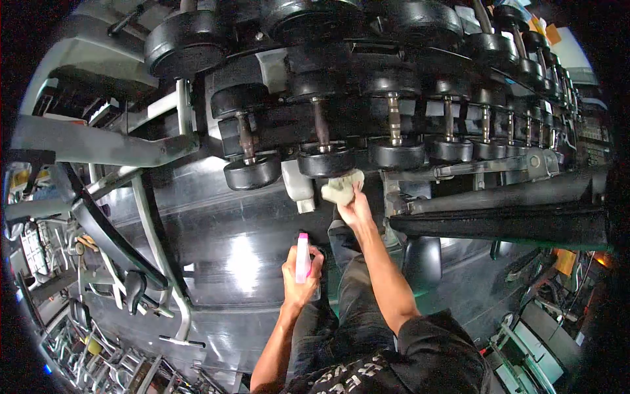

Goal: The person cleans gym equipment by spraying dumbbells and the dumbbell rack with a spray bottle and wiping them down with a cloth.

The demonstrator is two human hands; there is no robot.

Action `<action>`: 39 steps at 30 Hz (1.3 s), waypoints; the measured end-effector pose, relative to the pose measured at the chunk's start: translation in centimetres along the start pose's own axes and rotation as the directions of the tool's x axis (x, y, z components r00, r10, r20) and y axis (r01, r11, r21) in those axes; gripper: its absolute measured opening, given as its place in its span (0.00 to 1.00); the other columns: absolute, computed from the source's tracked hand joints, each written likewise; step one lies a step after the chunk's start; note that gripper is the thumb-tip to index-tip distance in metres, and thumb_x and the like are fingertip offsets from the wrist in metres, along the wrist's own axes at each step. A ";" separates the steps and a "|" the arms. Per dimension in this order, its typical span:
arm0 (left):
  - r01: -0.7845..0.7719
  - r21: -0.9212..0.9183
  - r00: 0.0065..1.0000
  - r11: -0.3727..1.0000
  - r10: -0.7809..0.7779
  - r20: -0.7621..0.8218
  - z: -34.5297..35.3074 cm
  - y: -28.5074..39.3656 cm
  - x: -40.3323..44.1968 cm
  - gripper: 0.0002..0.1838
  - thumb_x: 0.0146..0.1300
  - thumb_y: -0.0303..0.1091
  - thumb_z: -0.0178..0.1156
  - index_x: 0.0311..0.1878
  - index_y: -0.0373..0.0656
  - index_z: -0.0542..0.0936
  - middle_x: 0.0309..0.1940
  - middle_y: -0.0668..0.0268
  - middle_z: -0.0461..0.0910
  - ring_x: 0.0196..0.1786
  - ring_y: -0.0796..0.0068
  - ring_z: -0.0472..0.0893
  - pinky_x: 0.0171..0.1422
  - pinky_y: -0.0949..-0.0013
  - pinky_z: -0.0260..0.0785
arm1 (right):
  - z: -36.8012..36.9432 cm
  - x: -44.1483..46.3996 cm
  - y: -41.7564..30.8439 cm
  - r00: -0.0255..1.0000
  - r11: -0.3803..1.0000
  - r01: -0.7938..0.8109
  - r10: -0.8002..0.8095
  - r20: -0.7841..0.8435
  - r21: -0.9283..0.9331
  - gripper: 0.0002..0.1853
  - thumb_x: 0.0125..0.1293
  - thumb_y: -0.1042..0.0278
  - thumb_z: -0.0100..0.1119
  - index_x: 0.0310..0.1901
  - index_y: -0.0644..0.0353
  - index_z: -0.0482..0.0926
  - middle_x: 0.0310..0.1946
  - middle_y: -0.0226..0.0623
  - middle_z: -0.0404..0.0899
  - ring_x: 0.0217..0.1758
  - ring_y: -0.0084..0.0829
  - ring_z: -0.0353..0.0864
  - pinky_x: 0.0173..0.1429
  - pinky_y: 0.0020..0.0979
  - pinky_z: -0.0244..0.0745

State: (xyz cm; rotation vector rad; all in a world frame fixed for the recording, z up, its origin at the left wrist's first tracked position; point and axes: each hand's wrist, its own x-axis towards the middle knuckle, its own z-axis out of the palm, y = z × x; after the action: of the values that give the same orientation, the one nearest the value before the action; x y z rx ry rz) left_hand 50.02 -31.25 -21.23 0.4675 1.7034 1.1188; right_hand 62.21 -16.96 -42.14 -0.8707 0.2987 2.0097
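My left hand [300, 272] is wrapped round a spray bottle with a white and pink trigger head [302, 257]; the bottle's body is mostly hidden by the hand. My right hand [355, 209] grips a pale, crumpled cloth [342, 188]. The cloth is at the near end of a black dumbbell [325, 161] on the lower rack tier; whether it touches the dumbbell I cannot tell. Other black dumbbells with metal handles, such as one on the left [252, 172] and one on the right [396, 154], lie beside it.
An upper tier of larger dumbbells [312, 20] runs above the lower row. A pale rack foot [298, 187] juts onto the dark, shiny floor [230, 226]. To the right is a black padded bench [505, 223]. Grey machine frames [111, 141] stand to the left.
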 end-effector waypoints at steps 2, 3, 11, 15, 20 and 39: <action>0.007 -0.069 1.000 0.998 -0.008 -0.013 0.3 0.6 0.3 0.07 0.60 0.28 0.62 0.38 0.40 0.74 0.23 0.70 0.76 0.22 0.83 0.73 0.26 0.75 0.66 | 1.5 -3.6 -0.3 0.993 0.989 -0.098 0.090 -0.074 -0.113 0.18 0.70 0.53 0.52 0.53 0.56 0.74 0.51 0.34 0.78 0.56 0.34 0.77 0.66 0.41 0.69; 0.011 -0.074 1.000 0.997 -0.012 -0.014 0.4 0.4 0.4 0.07 0.60 0.28 0.62 0.38 0.40 0.74 0.23 0.70 0.76 0.22 0.83 0.73 0.26 0.75 0.66 | 1.1 -3.5 -0.6 0.993 0.988 -0.099 0.091 -0.079 -0.118 0.18 0.70 0.53 0.52 0.53 0.56 0.74 0.51 0.34 0.78 0.56 0.34 0.77 0.66 0.41 0.69; -0.239 0.173 0.960 0.955 0.207 0.188 0.8 -0.3 1.3 0.11 0.52 0.26 0.68 0.38 0.42 0.78 0.28 0.63 0.78 0.24 0.75 0.75 0.31 0.72 0.67 | -6.8 11.7 1.8 0.969 0.958 -0.249 0.248 0.027 0.140 0.16 0.72 0.59 0.40 0.46 0.57 0.77 0.45 0.36 0.81 0.44 0.33 0.81 0.51 0.42 0.78; -0.249 0.171 0.958 0.953 0.217 0.187 0.5 -0.5 0.8 0.10 0.53 0.24 0.67 0.38 0.40 0.77 0.30 0.61 0.79 0.27 0.69 0.78 0.33 0.70 0.70 | -1.3 10.6 3.4 0.953 0.984 -0.071 0.116 -0.280 0.165 0.13 0.73 0.62 0.40 0.46 0.57 0.76 0.46 0.35 0.81 0.46 0.33 0.81 0.53 0.38 0.78; -0.164 0.114 0.976 0.980 0.145 0.160 0.2 -1.2 -0.2 0.10 0.53 0.23 0.67 0.38 0.40 0.77 0.31 0.62 0.79 0.26 0.72 0.77 0.33 0.70 0.69 | 0.0 2.1 1.8 0.991 0.989 -0.061 0.076 -0.106 0.133 0.15 0.72 0.58 0.48 0.52 0.56 0.75 0.49 0.33 0.80 0.52 0.32 0.79 0.58 0.39 0.75; -0.107 0.108 0.991 0.988 0.097 0.093 -1.2 -1.8 -2.7 0.08 0.55 0.22 0.62 0.39 0.40 0.76 0.30 0.66 0.80 0.26 0.81 0.77 0.32 0.75 0.69 | 4.9 -3.0 2.7 0.982 0.979 -0.189 0.190 -0.001 0.081 0.16 0.72 0.63 0.44 0.53 0.64 0.73 0.48 0.43 0.80 0.49 0.36 0.80 0.58 0.38 0.76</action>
State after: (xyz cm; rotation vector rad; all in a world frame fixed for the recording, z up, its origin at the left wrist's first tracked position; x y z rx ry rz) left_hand 50.49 -34.66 -21.23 0.6725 1.6866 1.0629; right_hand 58.82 -17.88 -36.91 -0.8262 0.4796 2.1538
